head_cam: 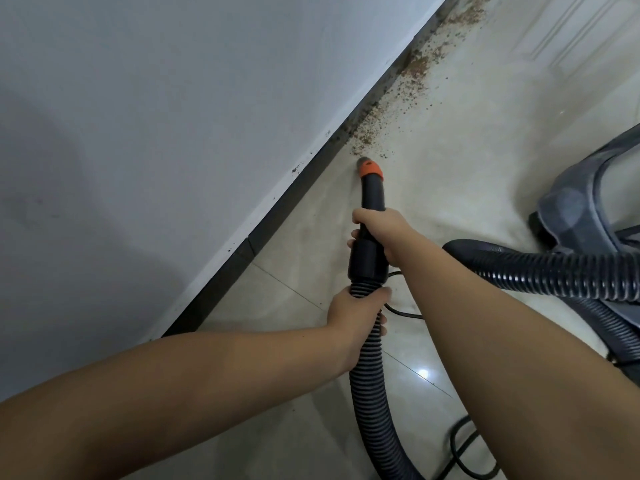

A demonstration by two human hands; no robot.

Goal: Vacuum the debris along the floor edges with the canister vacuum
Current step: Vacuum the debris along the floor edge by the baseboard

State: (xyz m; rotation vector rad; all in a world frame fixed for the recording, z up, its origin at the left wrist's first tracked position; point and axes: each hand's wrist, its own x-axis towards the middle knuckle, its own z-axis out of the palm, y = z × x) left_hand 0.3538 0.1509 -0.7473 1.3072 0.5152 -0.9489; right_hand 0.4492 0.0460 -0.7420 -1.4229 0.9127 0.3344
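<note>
Right hand [379,233] has its grip wrapped round the black nozzle tube [372,199], left hand [356,320] curled round the ribbed hose [369,375]. Orange tip [370,169] sits on the floor [467,150] right at the brown debris [391,109] along the baseboard [277,213]; canister [588,199] off right.

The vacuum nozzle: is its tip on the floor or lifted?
On the floor, as far as one view shows: the nozzle points down, its tip at the near end of the debris.

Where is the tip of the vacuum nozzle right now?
In the head view the orange nozzle tip sits near the middle, low at the floor beside the dark baseboard, right at the near end of the brown debris along the wall.
</note>
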